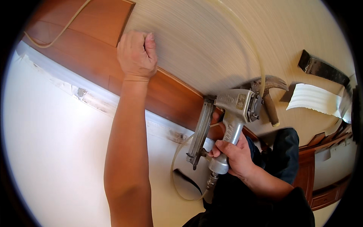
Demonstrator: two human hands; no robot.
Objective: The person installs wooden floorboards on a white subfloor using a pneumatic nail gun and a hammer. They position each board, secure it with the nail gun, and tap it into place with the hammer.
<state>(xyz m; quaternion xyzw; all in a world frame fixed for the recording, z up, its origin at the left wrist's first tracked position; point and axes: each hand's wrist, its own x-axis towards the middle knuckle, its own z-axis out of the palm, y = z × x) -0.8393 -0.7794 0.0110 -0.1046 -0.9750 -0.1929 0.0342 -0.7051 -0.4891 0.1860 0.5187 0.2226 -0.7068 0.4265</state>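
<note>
Silver pistol-shaped metal nail gun (235, 101) in right hand (236, 154), left hand (137, 56) farther left, brown wood-handled metal claw hammer (270, 108) right of gun, white curved sheet (314, 99) beyond hammer

Nail gun (233, 101): partly covered by right hand (238, 156) | hammer (270, 108), right of it: head partly hidden | left hand (136, 55), up-left of it: fingertips unseen | hose (261, 72), above it: top cut off

A flat, blackened bar (325, 69) lies at two o'clock, a white ribbed sheet (314, 100) at three, reddish-brown wooden cabinetry (305, 174) at four.
</note>
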